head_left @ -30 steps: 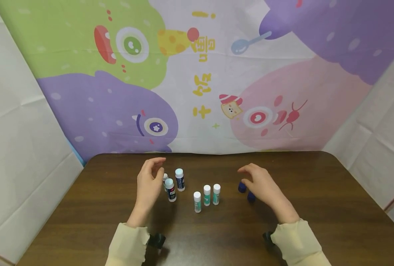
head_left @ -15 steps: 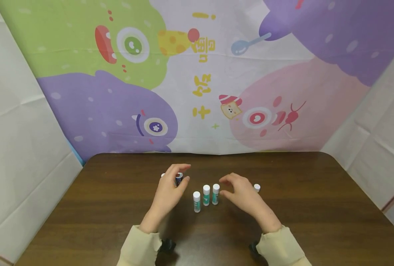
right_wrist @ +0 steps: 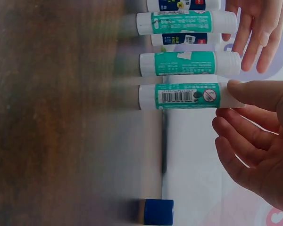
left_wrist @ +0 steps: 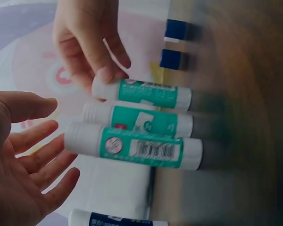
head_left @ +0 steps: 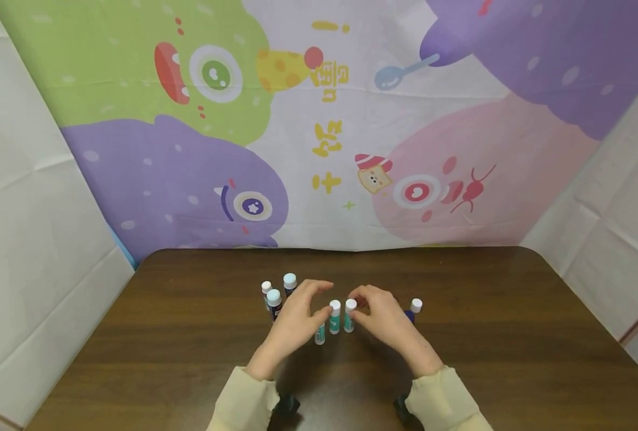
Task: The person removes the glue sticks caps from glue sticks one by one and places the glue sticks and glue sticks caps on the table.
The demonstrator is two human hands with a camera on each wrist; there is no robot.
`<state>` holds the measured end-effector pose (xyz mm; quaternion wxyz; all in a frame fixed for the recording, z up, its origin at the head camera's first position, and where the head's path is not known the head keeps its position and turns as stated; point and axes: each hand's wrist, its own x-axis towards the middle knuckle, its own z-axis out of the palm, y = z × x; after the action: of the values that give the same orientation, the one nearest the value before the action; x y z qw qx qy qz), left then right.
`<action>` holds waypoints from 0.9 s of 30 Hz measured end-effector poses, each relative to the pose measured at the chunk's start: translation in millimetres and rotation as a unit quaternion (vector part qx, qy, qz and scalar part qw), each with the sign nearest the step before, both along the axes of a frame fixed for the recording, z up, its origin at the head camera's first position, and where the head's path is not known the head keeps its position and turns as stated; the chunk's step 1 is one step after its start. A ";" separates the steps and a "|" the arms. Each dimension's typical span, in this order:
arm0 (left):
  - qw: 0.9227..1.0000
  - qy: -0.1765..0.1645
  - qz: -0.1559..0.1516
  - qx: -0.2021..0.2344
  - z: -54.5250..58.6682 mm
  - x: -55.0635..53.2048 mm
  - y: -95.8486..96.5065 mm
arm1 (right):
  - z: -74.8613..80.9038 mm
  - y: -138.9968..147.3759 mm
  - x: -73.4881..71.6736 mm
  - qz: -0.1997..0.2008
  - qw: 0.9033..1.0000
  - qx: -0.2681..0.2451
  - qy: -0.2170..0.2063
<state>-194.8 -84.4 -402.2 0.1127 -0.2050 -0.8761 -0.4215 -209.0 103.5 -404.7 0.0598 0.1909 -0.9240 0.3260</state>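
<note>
The head camera looks forward and down from high up. It is far enough back to see the left hand [head_left: 292,320], the right hand [head_left: 386,320], the brown wooden table [head_left: 136,341] and the cartoon cloth [head_left: 319,224] behind. Both wrist cameras are low and close, facing the cloth. Their pictures lie sideways: the table is right in the left one, left in the other. All three views share the green glue sticks [head_left: 334,323].
</note>
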 end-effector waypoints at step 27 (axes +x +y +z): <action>0.996 0.047 0.020 -0.072 -6.0 -0.3 30.6 | 24.5 8.3 20.4 0.008 0.989 -0.109 0.104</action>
<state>-195.1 -53.9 -408.2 0.1470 -0.2145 -0.9018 -0.3451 -188.6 111.8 -380.1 0.1732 0.2236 -0.8703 0.4032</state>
